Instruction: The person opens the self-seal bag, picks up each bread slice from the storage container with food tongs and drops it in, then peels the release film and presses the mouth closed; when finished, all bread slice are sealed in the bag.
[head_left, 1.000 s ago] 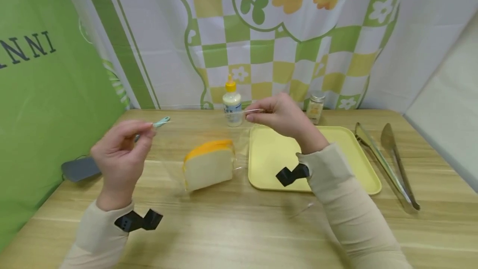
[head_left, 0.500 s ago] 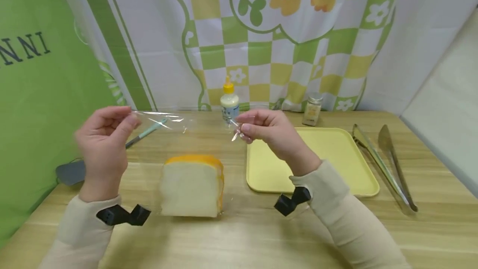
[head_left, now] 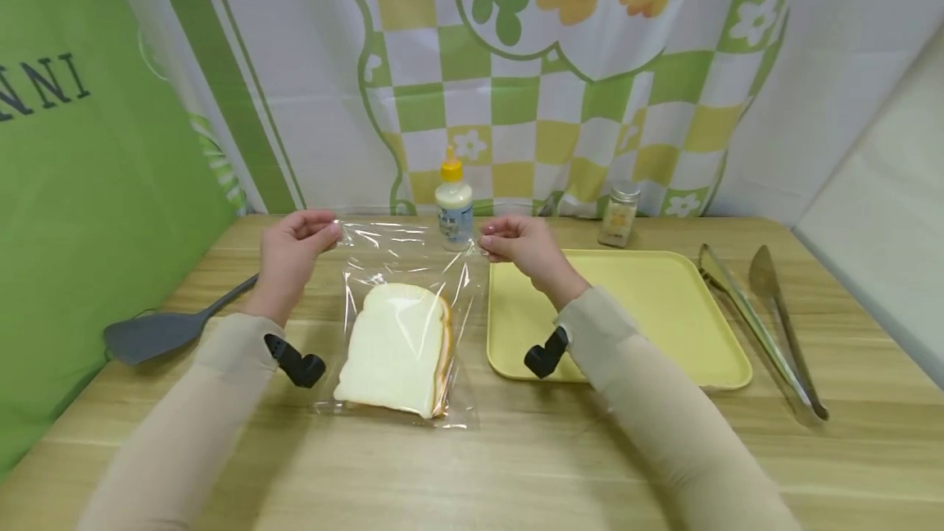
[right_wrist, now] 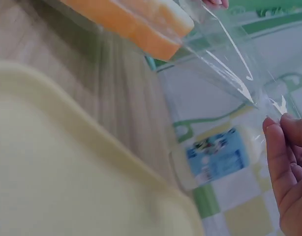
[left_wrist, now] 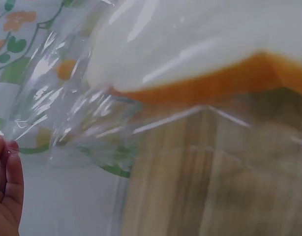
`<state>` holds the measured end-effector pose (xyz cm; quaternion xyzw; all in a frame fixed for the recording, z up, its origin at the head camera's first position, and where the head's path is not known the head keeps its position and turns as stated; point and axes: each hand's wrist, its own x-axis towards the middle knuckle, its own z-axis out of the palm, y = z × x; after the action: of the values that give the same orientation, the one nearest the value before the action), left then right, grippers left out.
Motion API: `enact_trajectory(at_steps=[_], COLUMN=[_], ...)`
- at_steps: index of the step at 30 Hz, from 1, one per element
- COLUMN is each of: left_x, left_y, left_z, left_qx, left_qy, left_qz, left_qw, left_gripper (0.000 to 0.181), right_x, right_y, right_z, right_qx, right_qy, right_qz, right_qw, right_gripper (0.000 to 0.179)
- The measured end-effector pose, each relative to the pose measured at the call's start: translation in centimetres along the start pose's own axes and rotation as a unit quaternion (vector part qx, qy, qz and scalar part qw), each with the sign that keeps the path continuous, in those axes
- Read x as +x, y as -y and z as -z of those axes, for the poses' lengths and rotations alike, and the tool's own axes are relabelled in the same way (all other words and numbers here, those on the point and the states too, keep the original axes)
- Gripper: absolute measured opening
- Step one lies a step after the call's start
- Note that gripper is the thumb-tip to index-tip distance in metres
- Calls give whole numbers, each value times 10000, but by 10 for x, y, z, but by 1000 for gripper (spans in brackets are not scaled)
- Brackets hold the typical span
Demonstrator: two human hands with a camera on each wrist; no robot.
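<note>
A clear plastic bag [head_left: 465, 301] with slices of bread [head_left: 394, 347] inside hangs between my two hands in the head view. My left hand [head_left: 295, 256] pinches the bag's upper left corner between thumb and fingers. At the upper right corner, my right hand [head_left: 527, 248] pinches the film the same way. The bread stands nearly upright with its white face toward me and orange-brown crust along the right side. In the left wrist view the bread [left_wrist: 200, 44] looms close behind shiny film. The right wrist view has my right fingertips [right_wrist: 274, 132] on the gathered corner.
A yellow tray [head_left: 664, 334] lies to the right, with metal tongs [head_left: 755, 326] and a long metal utensil [head_left: 785, 326] beyond it. Behind stand a yellow-capped bottle [head_left: 455, 207] and a small jar [head_left: 619, 215]. A dark spatula [head_left: 158, 334] lies at the left.
Both hands have brought the bag's top edge together in front of me, the left hand moving rightward. The bread swung from a tilt to facing me, and the bag now hangs smoother.
</note>
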<state>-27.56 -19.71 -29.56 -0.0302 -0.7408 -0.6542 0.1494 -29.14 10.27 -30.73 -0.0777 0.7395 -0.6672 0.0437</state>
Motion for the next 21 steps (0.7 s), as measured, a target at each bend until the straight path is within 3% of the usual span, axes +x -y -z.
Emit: enact_trajectory(at_steps=[5,10,16,21], left_x=[8,10,11,12], left_y=[28,47,57,60], left_z=[-6,-9,-13,-12], left_qx=[673,992,1058,1183], left_qy=[62,289,359,366], left_qz=[488,739,737,831], left_qw=[9965,9919,9910,9888], left_gripper=[29,31,32,33], right_x=[11,16,17,18], right_y=[-24,-41,-53,-57], right_z=[-3,-4,-5,-7], right_qx=[162,308,465,409], right_qy=[-104,-179,-309,-346], right_qz=[-426,-615,-878,-833], right_qw=[9989,9975,9946,9951], right_gripper=[33,32,31,30])
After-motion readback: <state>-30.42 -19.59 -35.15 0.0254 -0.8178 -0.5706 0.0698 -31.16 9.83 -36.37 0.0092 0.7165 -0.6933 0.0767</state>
